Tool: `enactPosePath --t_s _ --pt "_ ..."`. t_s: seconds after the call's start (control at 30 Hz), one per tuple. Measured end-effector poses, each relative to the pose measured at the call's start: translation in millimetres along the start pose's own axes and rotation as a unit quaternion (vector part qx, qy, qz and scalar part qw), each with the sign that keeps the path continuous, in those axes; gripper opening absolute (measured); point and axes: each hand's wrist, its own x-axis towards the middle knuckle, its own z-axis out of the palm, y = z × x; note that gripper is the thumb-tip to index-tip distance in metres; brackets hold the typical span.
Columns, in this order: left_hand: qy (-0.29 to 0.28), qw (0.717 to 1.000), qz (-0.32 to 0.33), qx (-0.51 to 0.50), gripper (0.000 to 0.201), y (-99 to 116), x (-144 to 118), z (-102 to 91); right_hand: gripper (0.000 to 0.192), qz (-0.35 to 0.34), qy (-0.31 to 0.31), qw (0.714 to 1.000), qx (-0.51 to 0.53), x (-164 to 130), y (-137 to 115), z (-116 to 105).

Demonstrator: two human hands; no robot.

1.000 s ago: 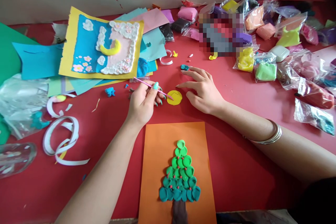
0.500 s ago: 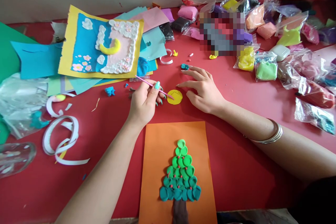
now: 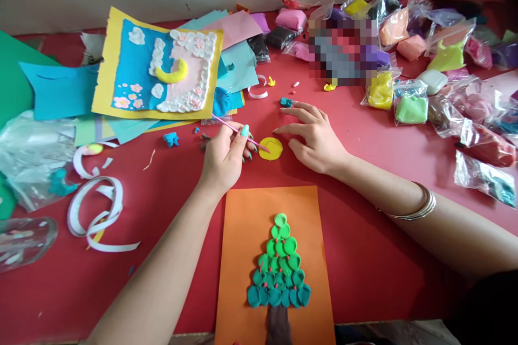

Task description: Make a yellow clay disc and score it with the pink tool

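My left hand point(image 3: 224, 153) is closed around a thin pink modelling tool point(image 3: 254, 142). Its tip touches a flat yellow clay disc point(image 3: 271, 149) on the red table, where a few lines are scored. To the right of the disc, my right hand point(image 3: 318, 137) rests on the table with its fingers spread and holds nothing. Its outstretched fingers come close to a small dark teal lump of clay point(image 3: 286, 102). Nearer to me lies an orange sheet point(image 3: 238, 259) bearing a clay tree point(image 3: 279, 264) of green and teal discs, red dots and a brown trunk.
A clay picture with a yellow moon point(image 3: 157, 73) lies on paper sheets at the back left. Curled white paper strips point(image 3: 115, 205) and a clear container point(image 3: 26, 242) are at the left. Several bagged clays point(image 3: 410, 109) crowd the right and back.
The whole view has shifted very slightly. Both hands, the pink tool and the yellow disc keep nearly the same places relative to each other.
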Motion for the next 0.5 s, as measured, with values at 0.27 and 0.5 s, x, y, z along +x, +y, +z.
enactPosePath --t_s 0.27,0.5 --pt "-0.002 1.0 0.003 0.003 0.028 0.1 -0.4 -0.2 0.042 0.007 -0.006 1.0 0.0 0.2 -0.9 -0.8" --pt "-0.004 1.0 -0.006 0.001 0.028 0.1 -0.7 -0.4 0.042 0.004 -0.003 1.0 0.002 0.2 0.0 -0.4"
